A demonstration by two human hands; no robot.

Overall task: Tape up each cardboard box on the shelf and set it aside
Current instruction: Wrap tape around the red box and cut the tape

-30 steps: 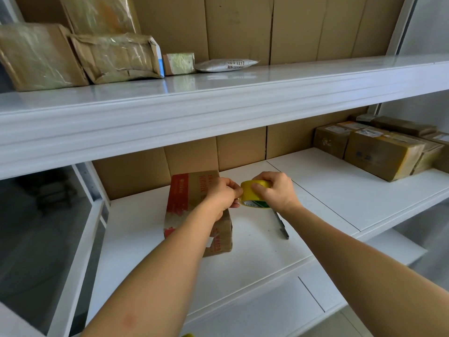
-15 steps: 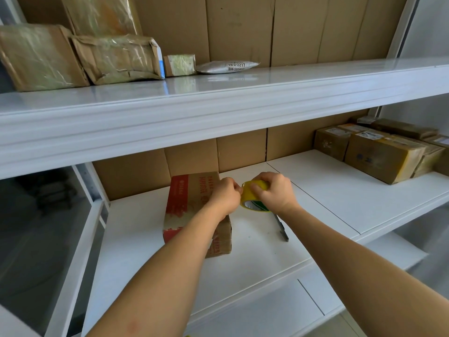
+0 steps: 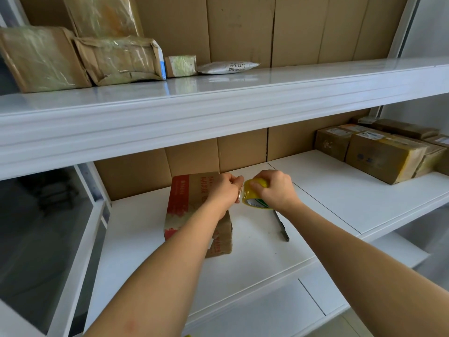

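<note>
Compared with a second ago the two hands are sitting closer together: the gap between the left hand (image 3: pixel 224 190) and the tape roll (image 3: pixel 255 195) is basically gone now, and both are hovering a touch farther back over the cardboard box (image 3: pixel 194 210). The right hand (image 3: pixel 275 189) is curling its fingers around the yellow roll, gripping it. The left hand is pinching what looks like the loose tape end right beside the roll, though the strip itself is too thin and shiny to make out properly. The box is standing on the middle shelf (image 3: pixel 328 190), left of centre, with the left forearm covering part of its top. It's carrying red printed characters, too blurry to read. A pen (image 3: pixel 281 227) is lying on the shelf just right of the box, its upper end hiding under the right wrist. The white pouch (image 3: pixel 227 67) on the upper shelf is showing digits like "2217", upside down
</note>
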